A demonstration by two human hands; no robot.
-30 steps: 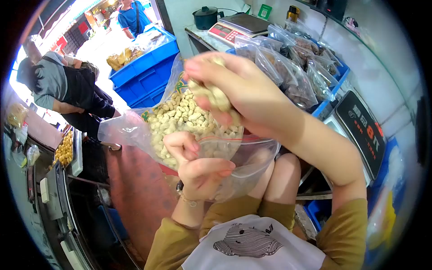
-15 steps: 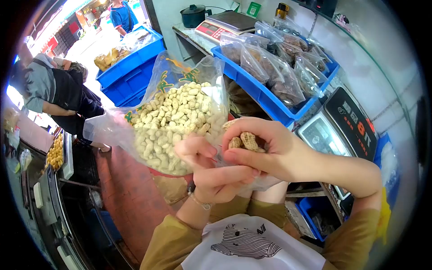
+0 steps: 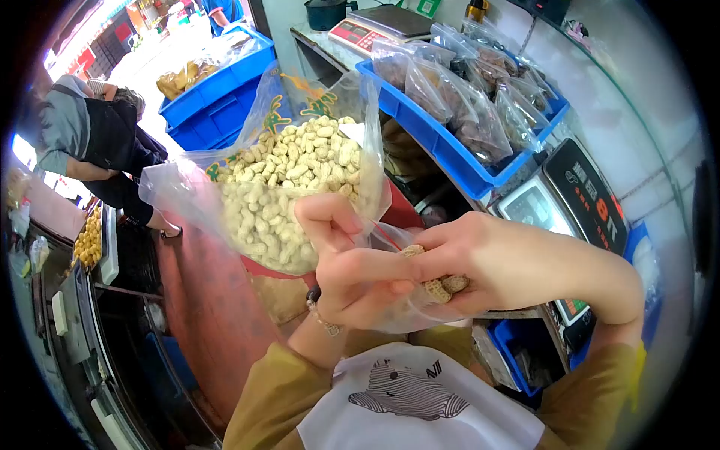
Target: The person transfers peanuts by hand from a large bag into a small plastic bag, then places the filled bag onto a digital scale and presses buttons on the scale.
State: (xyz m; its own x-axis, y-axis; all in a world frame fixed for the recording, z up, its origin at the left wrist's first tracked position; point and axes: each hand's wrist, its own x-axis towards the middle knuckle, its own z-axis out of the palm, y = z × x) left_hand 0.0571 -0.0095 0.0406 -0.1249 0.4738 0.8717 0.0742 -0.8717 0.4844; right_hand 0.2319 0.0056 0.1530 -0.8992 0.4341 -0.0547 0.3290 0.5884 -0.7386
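My left hand point(image 3: 349, 262) is closed on the edge of a small clear zip bag point(image 3: 397, 319) with a red seal line. My right hand point(image 3: 465, 259) is at the mouth of that bag, fingers curled round several peanuts point(image 3: 442, 287). Just beyond my hands stands a large clear printed bag point(image 3: 180, 187), open at the top and full of unshelled peanuts point(image 3: 300, 161). Part of the small bag is hidden behind my fingers.
Blue crates point(image 3: 217, 105) stand beyond the large bag. A blue tray point(image 3: 442, 146) of filled bags lies at the right, near a scale point(image 3: 536, 206). Another scale point(image 3: 375, 30) is farther back. A person point(image 3: 90, 135) stands at the left; another is partly visible behind the crates.
My right hand has come down from above the large bag to the small bag's mouth, with peanuts in it. My left hand still holds the small bag. The view has shifted.
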